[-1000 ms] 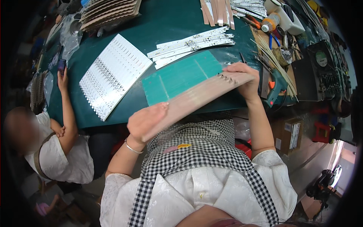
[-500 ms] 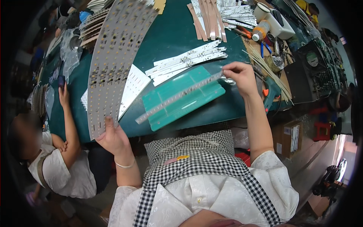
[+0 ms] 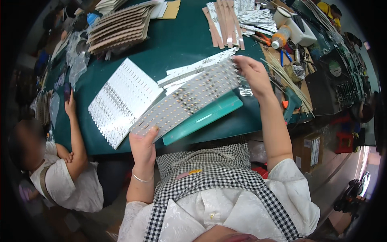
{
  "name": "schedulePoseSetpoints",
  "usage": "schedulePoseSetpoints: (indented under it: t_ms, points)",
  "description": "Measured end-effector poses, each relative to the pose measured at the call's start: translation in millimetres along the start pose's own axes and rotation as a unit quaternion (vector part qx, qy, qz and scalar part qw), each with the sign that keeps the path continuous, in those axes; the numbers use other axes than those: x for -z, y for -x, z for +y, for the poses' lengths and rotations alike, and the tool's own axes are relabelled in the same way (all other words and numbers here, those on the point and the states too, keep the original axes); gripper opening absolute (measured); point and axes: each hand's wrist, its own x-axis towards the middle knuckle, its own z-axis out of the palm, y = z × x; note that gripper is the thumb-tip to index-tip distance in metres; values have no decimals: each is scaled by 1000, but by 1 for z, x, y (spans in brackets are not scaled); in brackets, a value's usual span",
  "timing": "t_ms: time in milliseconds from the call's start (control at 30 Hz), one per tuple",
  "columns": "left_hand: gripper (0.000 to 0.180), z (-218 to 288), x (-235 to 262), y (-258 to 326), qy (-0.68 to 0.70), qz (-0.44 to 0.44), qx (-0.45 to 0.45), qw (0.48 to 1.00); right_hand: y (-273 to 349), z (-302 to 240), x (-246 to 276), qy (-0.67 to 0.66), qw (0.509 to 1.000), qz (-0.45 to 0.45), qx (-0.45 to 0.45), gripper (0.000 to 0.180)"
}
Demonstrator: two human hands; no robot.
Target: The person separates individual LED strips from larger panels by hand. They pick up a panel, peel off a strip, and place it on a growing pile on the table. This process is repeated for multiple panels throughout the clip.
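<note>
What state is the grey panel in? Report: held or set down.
The grey panel is held: left hand at its left end, right hand at its right end. Whether it touches the green block, I cannot tell.

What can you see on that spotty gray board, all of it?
The circuit panel is gray and looks thin and stiff, with rows of small yellowish dots and darker parts clustered mid-way. It slants upward to the right, partly hiding the green plate. The left hand grips its lower-left end, thumb on its face; the right hand meets its upper-right end.
</note>
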Motion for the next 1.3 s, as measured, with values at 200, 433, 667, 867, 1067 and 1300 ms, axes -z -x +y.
schedulePoseSetpoints:
  t_ms: [200, 433, 667, 867, 1067, 1300]
  points:
    - [55, 11, -8, -3, -82, -78, -12, 993, 48, -5, 5, 54, 993, -96, -46, 38]
    - [50, 16, -5, -16, -62, -75, -12, 995, 39, -17, 7, 102, 983, -130, -79, 32]
    - [22, 10, -4, -9, -115, -85, -10, 990, 42, -14, 17, 150, 976, -154, -43, 39]
    - [11, 10, -6, 7, -314, -124, -177, 924, 50, -2, 21, 202, 968, -130, 67, 27]
    - [17, -12, -5, 5, -325, -179, -443, 816, 67, 26, 9, 179, 949, -2, 259, 14]
    - [16, -3, -2, 5, -398, -254, -516, 715, 77, 21, 0, 47, 989, 38, 135, 19]
